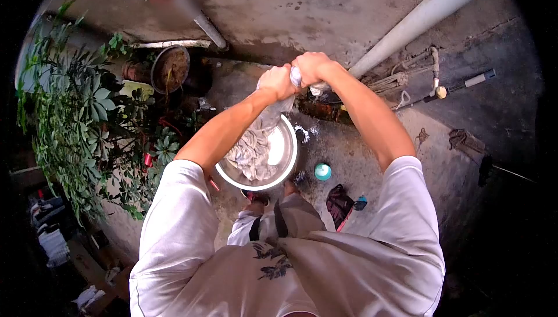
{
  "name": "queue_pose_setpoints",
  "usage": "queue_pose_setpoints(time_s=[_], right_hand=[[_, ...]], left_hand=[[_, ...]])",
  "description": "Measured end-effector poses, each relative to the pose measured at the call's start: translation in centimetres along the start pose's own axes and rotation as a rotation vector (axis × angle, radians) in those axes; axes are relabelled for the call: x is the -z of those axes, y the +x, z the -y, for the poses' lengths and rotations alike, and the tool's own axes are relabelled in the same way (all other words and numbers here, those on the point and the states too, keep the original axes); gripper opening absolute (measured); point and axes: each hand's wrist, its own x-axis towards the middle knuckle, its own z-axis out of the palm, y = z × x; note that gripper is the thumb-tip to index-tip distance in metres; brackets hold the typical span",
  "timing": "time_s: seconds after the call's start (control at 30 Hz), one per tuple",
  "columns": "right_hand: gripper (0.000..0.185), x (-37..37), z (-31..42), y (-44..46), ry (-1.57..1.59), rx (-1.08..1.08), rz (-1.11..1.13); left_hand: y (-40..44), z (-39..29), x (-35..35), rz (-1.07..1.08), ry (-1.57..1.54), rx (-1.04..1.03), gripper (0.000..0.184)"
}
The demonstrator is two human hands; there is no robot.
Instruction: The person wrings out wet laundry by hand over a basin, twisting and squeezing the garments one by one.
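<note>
Both my hands are closed side by side around a pale, wet-looking cloth, held up in front of me. My left hand grips it close beside my right hand, and a bunched bit shows between the two fists. Another end of the fabric pokes out below my right hand. From my left hand the cloth hangs toward a round metal basin. Crumpled light grey fabric lies in the basin; whether it joins the hanging piece I cannot tell. My left forearm hides part of the basin.
A turquoise cup stands on the wet floor right of the basin, near a dark bag-like item. Leafy plants and a round pot line the left. A thick pipe and poles are at the right wall.
</note>
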Motion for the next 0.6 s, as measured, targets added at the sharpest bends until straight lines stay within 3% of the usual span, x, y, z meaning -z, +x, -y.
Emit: queue_pose_setpoints(time_s=[0.07, 0.1, 0.13, 0.2, 0.23, 0.3, 0.33, 0.4, 0.47, 0.5, 0.6], right_hand=[[0.05, -0.6, -0.1, -0.5, 0.065, 0.031, -0.159], [0.063, -0.1, 0.2, -0.9, 0.084, -0.011, -0.068], [0.063, -0.4, 0.0, -1.4, 0.082, -0.013, -0.075], [0.083, -1.9, -0.5, -3.0, 0.187, 0.084, -0.445], [0.083, -1.6, 0.3, -4.4, 0.184, 0.081, -0.452], [0.103, -1.4, 1.7, -7.3, -0.129, -0.097, -0.59], [0.103, -2.1, 2.1, -7.9, -0.129, -0.101, -0.583], [0.107, -3.7, 2.8, -7.8, -0.304, 0.091, -0.673], [0.095, -5.1, 3.4, -6.2, -0.252, 0.379, -0.784], [0.091, -5.8, 2.7, -5.0, -0.225, 0.437, -0.829], [0.076, -6.0, 2.2, -3.1, -0.252, 0.525, -0.888]], left_hand=[[0.1, 0.2, 0.6, 0.156, -0.106, -0.005, 0.052], [0.2, 0.1, 0.8, 0.157, -0.135, 0.068, 0.05], [0.2, 0.2, 1.0, 0.152, -0.132, 0.064, 0.05], [-0.1, 0.7, 1.7, 0.239, -0.269, 0.134, 0.049], [0.1, 1.0, 1.5, 0.224, -0.256, 0.187, 0.048], [0.8, 2.4, 0.7, 0.268, -0.353, 0.136, 0.048], [1.1, 2.7, 0.2, 0.32, -0.455, 0.091, 0.048], [1.5, 3.0, -0.8, 0.395, -0.476, 0.129, 0.045], [1.8, 3.3, -2.8, 0.247, -0.515, -0.463, 0.04], [2.1, 3.5, -4.1, 0.441, -0.484, -0.342, 0.039], [0.3, 3.4, -1.8, 0.548, -0.462, -0.216, 0.042]])
